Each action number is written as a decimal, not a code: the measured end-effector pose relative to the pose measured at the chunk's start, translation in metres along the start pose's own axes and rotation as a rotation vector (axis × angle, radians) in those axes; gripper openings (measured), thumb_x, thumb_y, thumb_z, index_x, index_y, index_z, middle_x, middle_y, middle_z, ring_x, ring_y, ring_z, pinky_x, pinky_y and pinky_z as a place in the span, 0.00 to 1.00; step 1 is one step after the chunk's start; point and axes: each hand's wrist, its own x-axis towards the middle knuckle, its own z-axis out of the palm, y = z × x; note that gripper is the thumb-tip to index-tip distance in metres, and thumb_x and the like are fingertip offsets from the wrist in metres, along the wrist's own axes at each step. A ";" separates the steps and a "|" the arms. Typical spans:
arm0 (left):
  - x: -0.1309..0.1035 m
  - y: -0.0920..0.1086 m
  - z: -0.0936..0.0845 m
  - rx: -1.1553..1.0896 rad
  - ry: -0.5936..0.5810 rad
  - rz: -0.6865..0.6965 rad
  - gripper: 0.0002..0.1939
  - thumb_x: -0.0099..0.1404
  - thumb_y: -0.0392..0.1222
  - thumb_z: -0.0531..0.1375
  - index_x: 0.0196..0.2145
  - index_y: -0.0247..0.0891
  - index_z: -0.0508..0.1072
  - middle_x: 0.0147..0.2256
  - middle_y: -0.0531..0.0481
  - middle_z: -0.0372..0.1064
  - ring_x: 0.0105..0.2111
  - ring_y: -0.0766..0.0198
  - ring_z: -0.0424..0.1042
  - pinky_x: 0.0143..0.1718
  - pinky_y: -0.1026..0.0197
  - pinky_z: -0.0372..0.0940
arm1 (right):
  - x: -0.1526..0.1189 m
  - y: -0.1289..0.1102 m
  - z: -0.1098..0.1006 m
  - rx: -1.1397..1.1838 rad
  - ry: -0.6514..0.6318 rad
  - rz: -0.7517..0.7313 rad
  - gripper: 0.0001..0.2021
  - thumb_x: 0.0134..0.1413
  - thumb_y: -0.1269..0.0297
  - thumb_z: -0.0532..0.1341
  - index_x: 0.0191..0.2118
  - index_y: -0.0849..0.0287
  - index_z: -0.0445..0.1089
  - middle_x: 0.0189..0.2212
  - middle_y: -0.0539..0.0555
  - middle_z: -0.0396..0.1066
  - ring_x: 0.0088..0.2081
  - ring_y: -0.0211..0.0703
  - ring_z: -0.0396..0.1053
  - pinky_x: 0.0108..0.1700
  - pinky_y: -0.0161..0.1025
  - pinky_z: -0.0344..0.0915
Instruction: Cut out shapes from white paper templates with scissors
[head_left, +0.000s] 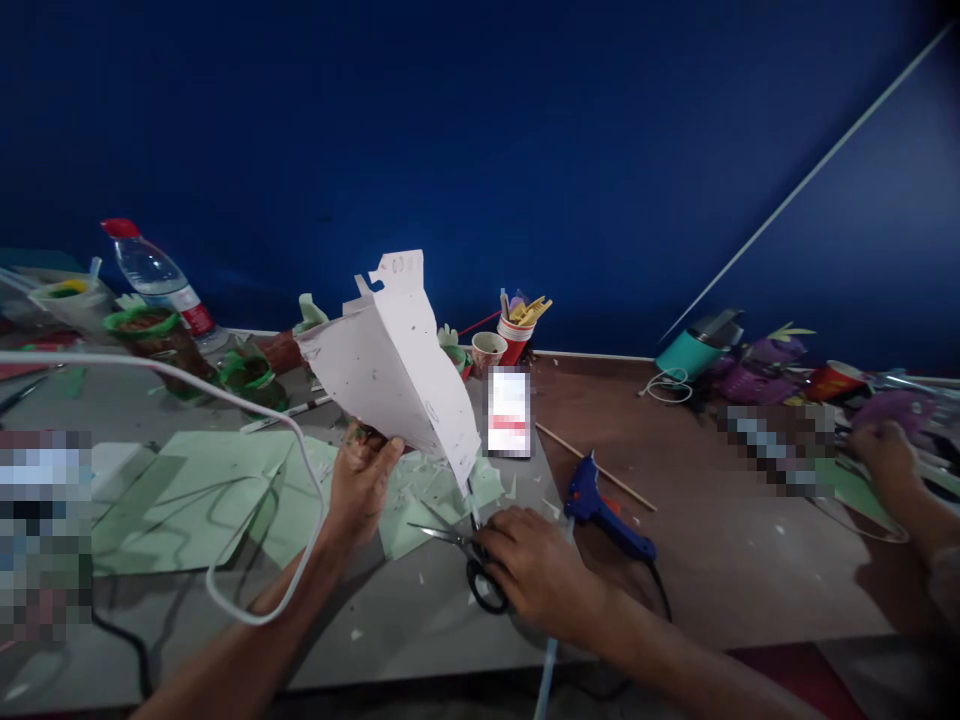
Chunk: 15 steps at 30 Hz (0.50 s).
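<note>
My left hand (pixel 365 470) grips the lower edge of a folded sheet of white paper (pixel 375 370), holding it up off the table. The sheet has a crease, a jagged top edge and small drawn marks. In my right hand (pixel 536 565) is a pair of scissors (pixel 486 588) with black handles, its blades apart and pointing left and upward. One blade lies close to the paper's lower tip; whether they touch I cannot tell. Pale green paper (pixel 202 500) and small cut scraps lie on the table beneath.
A blue glue gun (pixel 607 510) and a wooden stick (pixel 596 465) lie to the right. A phone (pixel 509 412) and red cups (pixel 514 340) stand behind. A water bottle (pixel 161 280) leans at left. A white cable (pixel 315 480) loops across my left forearm. Another person's hand (pixel 889 460) is at far right.
</note>
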 end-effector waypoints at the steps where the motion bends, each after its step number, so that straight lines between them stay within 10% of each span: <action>1: 0.000 -0.001 -0.001 0.000 -0.007 0.000 0.24 0.55 0.40 0.63 0.50 0.40 0.64 0.45 0.45 0.71 0.45 0.57 0.69 0.46 0.56 0.64 | 0.000 -0.001 0.001 -0.037 -0.016 0.015 0.12 0.54 0.68 0.57 0.45 0.58 0.68 0.38 0.57 0.68 0.41 0.47 0.63 0.44 0.42 0.58; 8: 0.000 -0.001 -0.002 0.016 -0.027 -0.002 0.24 0.56 0.40 0.63 0.50 0.40 0.64 0.43 0.46 0.72 0.44 0.58 0.70 0.46 0.56 0.64 | 0.007 0.008 -0.010 -0.243 0.026 0.213 0.11 0.55 0.73 0.54 0.43 0.61 0.69 0.36 0.59 0.67 0.38 0.49 0.63 0.41 0.45 0.55; 15: -0.001 -0.002 0.000 0.037 -0.008 -0.019 0.22 0.55 0.41 0.64 0.47 0.40 0.67 0.45 0.46 0.71 0.46 0.57 0.69 0.48 0.55 0.64 | 0.000 -0.009 -0.006 -0.098 -0.062 0.110 0.13 0.54 0.65 0.58 0.45 0.59 0.68 0.41 0.58 0.68 0.43 0.51 0.64 0.45 0.45 0.57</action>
